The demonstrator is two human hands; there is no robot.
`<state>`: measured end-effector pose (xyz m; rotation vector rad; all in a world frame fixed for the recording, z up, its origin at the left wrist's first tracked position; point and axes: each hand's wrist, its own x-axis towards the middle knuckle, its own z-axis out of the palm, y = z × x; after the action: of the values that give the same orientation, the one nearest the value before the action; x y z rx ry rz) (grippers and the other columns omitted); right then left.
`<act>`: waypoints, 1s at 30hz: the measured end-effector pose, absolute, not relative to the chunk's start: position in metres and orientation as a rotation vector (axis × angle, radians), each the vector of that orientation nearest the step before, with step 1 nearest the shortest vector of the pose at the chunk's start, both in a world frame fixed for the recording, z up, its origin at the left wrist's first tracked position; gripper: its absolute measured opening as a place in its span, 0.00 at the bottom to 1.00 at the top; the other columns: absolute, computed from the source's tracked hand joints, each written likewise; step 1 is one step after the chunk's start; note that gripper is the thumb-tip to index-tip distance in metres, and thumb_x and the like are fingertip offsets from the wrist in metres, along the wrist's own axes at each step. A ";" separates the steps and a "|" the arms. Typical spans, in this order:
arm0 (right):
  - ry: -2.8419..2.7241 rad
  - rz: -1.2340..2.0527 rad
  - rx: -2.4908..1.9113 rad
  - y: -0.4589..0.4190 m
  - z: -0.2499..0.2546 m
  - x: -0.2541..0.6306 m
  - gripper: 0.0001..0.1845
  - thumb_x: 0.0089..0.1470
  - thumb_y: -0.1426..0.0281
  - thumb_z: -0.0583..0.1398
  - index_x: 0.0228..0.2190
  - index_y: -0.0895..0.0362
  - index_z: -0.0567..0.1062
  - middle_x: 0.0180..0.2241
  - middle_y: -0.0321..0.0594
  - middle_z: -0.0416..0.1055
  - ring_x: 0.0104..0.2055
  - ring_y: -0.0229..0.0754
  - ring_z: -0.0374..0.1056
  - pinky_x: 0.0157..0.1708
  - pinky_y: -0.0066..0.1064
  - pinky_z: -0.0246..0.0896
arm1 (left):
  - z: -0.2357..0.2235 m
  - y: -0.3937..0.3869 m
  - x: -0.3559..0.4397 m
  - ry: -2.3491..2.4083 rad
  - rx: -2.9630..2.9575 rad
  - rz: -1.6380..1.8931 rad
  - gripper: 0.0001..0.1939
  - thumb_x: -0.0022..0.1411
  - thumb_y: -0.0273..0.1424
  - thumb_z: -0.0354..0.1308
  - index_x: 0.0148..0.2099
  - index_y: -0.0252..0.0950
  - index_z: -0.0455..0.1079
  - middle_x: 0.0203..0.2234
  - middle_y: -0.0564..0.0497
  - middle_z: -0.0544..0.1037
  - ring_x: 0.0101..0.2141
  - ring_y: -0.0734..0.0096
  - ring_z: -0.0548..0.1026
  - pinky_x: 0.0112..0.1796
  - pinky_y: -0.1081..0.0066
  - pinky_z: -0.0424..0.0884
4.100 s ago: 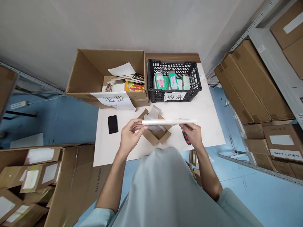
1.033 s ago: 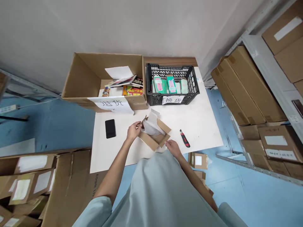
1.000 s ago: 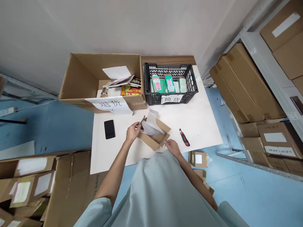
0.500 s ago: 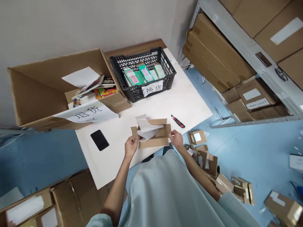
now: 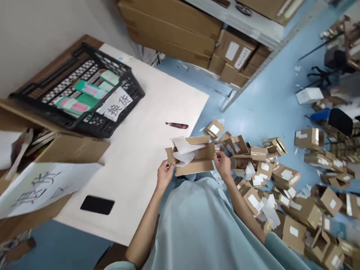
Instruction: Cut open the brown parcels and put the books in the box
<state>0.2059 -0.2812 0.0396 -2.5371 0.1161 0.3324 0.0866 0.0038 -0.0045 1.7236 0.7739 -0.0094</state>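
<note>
Close in front of my body, a small cardboard box (image 5: 194, 168) with its flaps open is held between both hands. Crumpled white paper (image 5: 185, 152) lies inside it and pokes up over the rim. My left hand (image 5: 165, 174) pinches the box at its left end, near a raised flap. At the right end, my right hand (image 5: 222, 165) grips the wall with fingers closed. A red and black utility knife (image 5: 177, 125) lies on the white table (image 5: 157, 90) just beyond the box. Nearer the left, a black phone (image 5: 97, 205) rests on the table.
A black plastic crate (image 5: 123, 108) holding green and pink packs stands at the table's left back. Beside it is a large cardboard box (image 5: 81, 150) with a paper sign. Many discarded cartons (image 5: 287, 174) litter the blue floor at right, below a metal shelf (image 5: 247, 30).
My view and body have turned to the right, bringing the carton pile into sight. The small box has come along in both hands, off toward the table's right edge.
</note>
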 end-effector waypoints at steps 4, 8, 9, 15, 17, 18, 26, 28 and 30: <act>0.367 0.236 -2.499 -0.340 0.042 0.198 0.18 0.70 0.59 0.58 0.39 0.54 0.84 0.40 0.52 0.89 0.42 0.56 0.84 0.43 0.37 0.70 | 0.009 -0.036 0.138 0.560 1.825 -0.100 0.15 0.68 0.44 0.60 0.45 0.39 0.78 0.45 0.43 0.83 0.48 0.55 0.83 0.51 0.61 0.80; 0.561 0.128 -2.426 -0.397 0.041 0.194 0.19 0.70 0.58 0.57 0.38 0.54 0.84 0.40 0.52 0.88 0.43 0.56 0.84 0.45 0.37 0.70 | 0.021 -0.090 0.187 0.367 1.914 -0.216 0.13 0.70 0.42 0.60 0.46 0.39 0.79 0.48 0.42 0.82 0.49 0.54 0.83 0.52 0.61 0.80; 0.608 0.099 -2.409 -0.412 0.041 0.193 0.19 0.70 0.57 0.57 0.39 0.54 0.84 0.40 0.52 0.88 0.43 0.56 0.84 0.45 0.38 0.71 | 0.024 -0.106 0.199 0.324 1.932 -0.249 0.13 0.70 0.41 0.60 0.46 0.39 0.79 0.49 0.42 0.82 0.49 0.54 0.83 0.52 0.61 0.80; 0.914 -0.048 -2.309 -0.508 0.043 0.183 0.23 0.69 0.55 0.55 0.41 0.57 0.85 0.41 0.57 0.88 0.43 0.57 0.83 0.47 0.41 0.71 | 0.035 -0.215 0.268 -0.006 1.971 -0.409 0.14 0.73 0.38 0.58 0.52 0.38 0.81 0.50 0.41 0.82 0.49 0.53 0.84 0.53 0.59 0.81; 1.005 -0.095 -2.276 -0.540 0.045 0.178 0.24 0.69 0.54 0.55 0.40 0.57 0.84 0.41 0.57 0.88 0.43 0.57 0.83 0.47 0.42 0.71 | 0.038 -0.253 0.290 -0.134 1.999 -0.452 0.14 0.73 0.37 0.59 0.52 0.38 0.81 0.49 0.40 0.83 0.50 0.52 0.84 0.54 0.57 0.81; 1.049 -0.123 -2.261 -0.556 0.047 0.176 0.24 0.70 0.54 0.55 0.40 0.57 0.84 0.41 0.57 0.88 0.43 0.57 0.83 0.47 0.42 0.71 | 0.039 -0.272 0.300 -0.194 2.015 -0.474 0.14 0.73 0.37 0.59 0.52 0.38 0.82 0.49 0.40 0.83 0.50 0.51 0.84 0.55 0.57 0.80; 1.335 -0.506 -2.186 -0.680 0.076 0.160 0.26 0.69 0.53 0.54 0.41 0.59 0.84 0.42 0.60 0.86 0.42 0.59 0.82 0.49 0.45 0.73 | 0.058 -0.439 0.350 -0.428 1.826 -0.656 0.22 0.76 0.33 0.59 0.66 0.33 0.79 0.62 0.36 0.84 0.63 0.46 0.82 0.66 0.51 0.76; 1.393 -0.658 -2.178 -0.706 0.085 0.158 0.26 0.68 0.55 0.54 0.46 0.60 0.84 0.44 0.59 0.86 0.45 0.59 0.82 0.51 0.47 0.73 | 0.071 -0.473 0.346 -0.476 1.667 -0.703 0.25 0.79 0.36 0.57 0.72 0.35 0.75 0.67 0.38 0.81 0.67 0.50 0.80 0.68 0.53 0.75; 1.406 -0.785 -2.181 -0.724 0.091 0.159 0.26 0.68 0.58 0.54 0.49 0.61 0.84 0.48 0.59 0.86 0.47 0.58 0.82 0.54 0.47 0.73 | 0.085 -0.494 0.340 -0.550 1.584 -0.726 0.26 0.80 0.38 0.57 0.73 0.37 0.74 0.70 0.39 0.79 0.68 0.52 0.79 0.69 0.55 0.75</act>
<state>0.1592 -0.7244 0.0910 -2.1805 1.4062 -0.7850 0.3405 -0.4940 0.0850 1.5836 -0.5501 -0.7259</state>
